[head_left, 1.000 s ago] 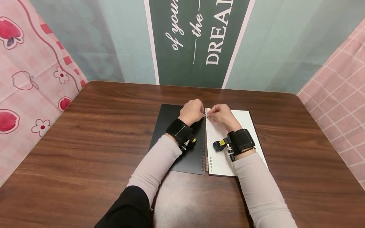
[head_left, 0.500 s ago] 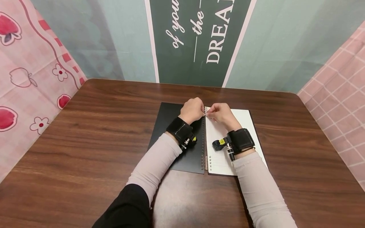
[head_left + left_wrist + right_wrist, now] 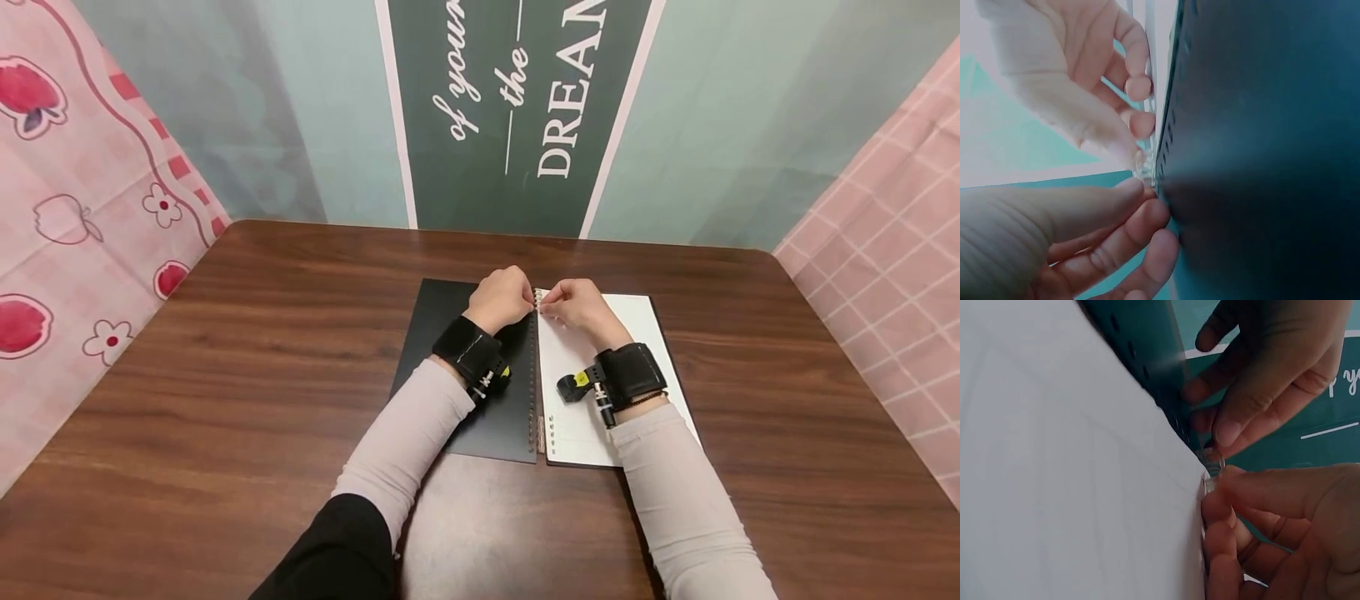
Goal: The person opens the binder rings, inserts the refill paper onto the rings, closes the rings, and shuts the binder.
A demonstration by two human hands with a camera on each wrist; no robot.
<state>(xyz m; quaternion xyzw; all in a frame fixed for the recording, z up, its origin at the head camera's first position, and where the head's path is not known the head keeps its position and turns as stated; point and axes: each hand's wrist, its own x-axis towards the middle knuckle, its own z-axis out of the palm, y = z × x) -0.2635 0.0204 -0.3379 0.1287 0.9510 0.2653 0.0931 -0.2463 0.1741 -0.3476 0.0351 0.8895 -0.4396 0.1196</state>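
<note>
An open loose-leaf notebook lies on the table, its black cover (image 3: 438, 333) to the left and white pages (image 3: 637, 325) to the right. A clear ring binding (image 3: 1143, 164) runs between them, with rings visible at the top end. My left hand (image 3: 500, 298) pinches the binding at that end between thumb and fingers. Close beside it, my right hand (image 3: 583, 308) pinches the binding from the page side. In the right wrist view, ring loops (image 3: 1215, 461) show between the two hands' fingertips. Punched holes line the edge of the black cover. Fingertips partly hide the rings.
The brown wooden table (image 3: 225, 375) extends around the notebook. Behind it hangs a green cloth (image 3: 495, 192) with white lettering. Pink patterned cloths stand at the left (image 3: 67, 275) and right (image 3: 892, 275) sides. Each wrist wears a black strap with a small camera.
Both hands stay at the top end of the binding, with only small finger shifts. The head view has tilted slightly. The notebook lies in the same place.
</note>
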